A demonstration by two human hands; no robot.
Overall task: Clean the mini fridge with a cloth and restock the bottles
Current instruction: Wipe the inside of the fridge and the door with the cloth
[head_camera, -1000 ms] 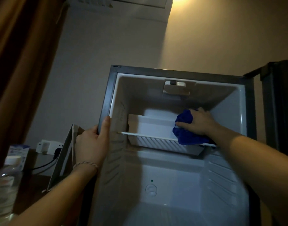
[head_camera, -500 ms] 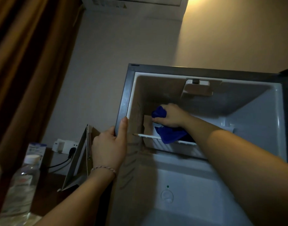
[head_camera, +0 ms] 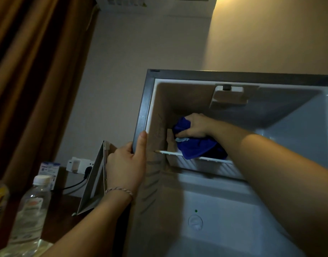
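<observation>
While the left hand [head_camera: 126,167] is gripping the mini fridge [head_camera: 141,115] frame, the right hand [head_camera: 193,127] is clutching the blue cloth [head_camera: 194,147] on the shelf [head_camera: 205,160]; firm, overlapping strokes would serve best.

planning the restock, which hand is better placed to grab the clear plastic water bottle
Left. The left hand rests on the fridge's left edge, nearer the clear plastic water bottle; the right hand grips the blue cloth inside.

Deep blue cloth [head_camera: 196,147], white-lined grey mini fridge [head_camera: 141,108], brown curtain [head_camera: 29,71], white-capped clear bottle [head_camera: 31,210].
</observation>
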